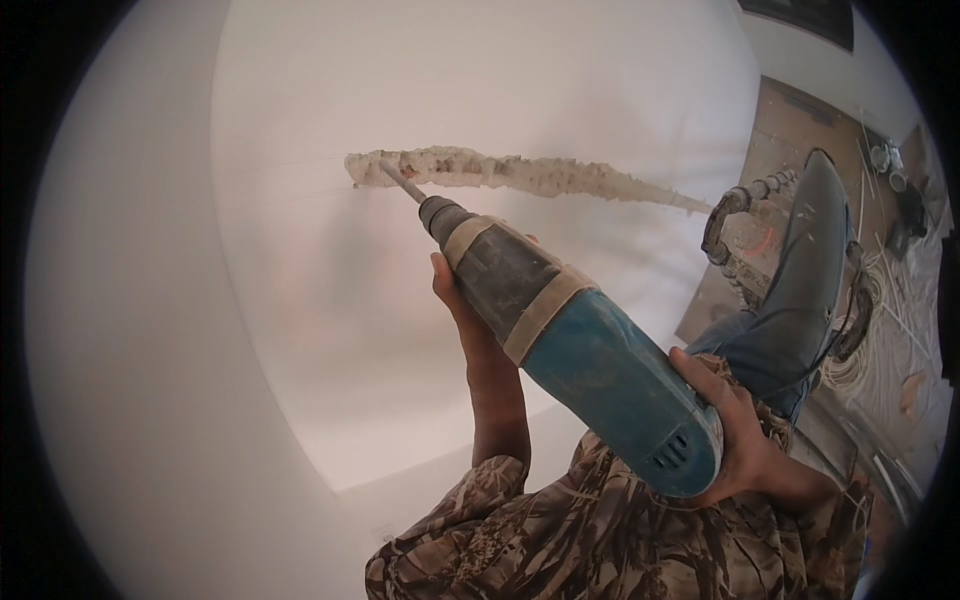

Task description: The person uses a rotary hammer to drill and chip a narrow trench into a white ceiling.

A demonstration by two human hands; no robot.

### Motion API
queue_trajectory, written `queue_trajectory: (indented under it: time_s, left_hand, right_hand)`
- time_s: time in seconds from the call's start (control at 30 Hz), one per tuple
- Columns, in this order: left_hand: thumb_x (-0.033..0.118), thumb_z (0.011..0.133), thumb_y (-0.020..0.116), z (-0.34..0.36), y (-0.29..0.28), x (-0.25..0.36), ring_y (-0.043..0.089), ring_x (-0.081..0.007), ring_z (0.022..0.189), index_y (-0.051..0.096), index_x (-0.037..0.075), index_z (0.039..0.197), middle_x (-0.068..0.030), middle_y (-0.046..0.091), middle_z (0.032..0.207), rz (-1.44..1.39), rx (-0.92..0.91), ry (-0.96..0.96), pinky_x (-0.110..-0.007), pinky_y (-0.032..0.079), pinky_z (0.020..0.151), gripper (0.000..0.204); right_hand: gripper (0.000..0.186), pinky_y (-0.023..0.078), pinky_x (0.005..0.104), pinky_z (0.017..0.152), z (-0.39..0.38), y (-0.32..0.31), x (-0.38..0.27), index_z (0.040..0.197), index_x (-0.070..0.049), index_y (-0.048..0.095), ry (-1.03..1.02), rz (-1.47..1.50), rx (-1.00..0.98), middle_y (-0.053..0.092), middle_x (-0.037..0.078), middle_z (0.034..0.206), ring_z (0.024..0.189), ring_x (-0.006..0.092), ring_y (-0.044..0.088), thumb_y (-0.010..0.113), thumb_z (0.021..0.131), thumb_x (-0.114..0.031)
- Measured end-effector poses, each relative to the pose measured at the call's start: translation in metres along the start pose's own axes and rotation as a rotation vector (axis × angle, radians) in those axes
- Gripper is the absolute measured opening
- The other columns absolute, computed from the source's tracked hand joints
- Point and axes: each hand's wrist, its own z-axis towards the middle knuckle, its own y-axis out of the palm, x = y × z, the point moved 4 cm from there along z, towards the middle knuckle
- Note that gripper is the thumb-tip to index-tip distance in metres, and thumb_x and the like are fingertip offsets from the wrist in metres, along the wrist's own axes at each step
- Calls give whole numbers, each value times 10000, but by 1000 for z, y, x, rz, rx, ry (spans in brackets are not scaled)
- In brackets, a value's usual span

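Both my hands hold a rotary hammer with a dusty teal body, a dark front end and tan bands around it. My left hand is wrapped around the front from the left side, its thumb showing near the chuck and most fingers hidden behind the tool. At the rear, my right hand grips the back end, with its handle largely out of sight. The metal bit points up and left, its tip in the left end of a rough groove. That jagged groove runs across the white wall toward the right.
A dark, dusty elongated shape stands at right above blue cloth, beside a ribbed curved piece. Pale coiled cable and scraps lie on the floor. Another wall adjoins at left.
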Motion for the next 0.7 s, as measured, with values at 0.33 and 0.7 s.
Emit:
queue_trajectory:
  time_s: [0.33,0.7]
  left_hand:
    - [705,995,335,25,-24,12,685,-274,994,535,109,1311,-133,624,1084,28,11,-29,-439,633,855,703]
    - [726,980,374,21,-10,8,672,-268,1024,546,111,1305,-120,641,1079,61,110,-2,-456,601,906,716]
  right_hand:
    - [1169,482,367,1014,26,1,5,1589,-4,237,-7,16,-11,607,278,1326,1162,366,668,887,635,-193]
    - [1143,469,364,1017,26,-2,12,1590,-8,233,2,61,23,592,276,1335,1175,363,652,875,663,-191]
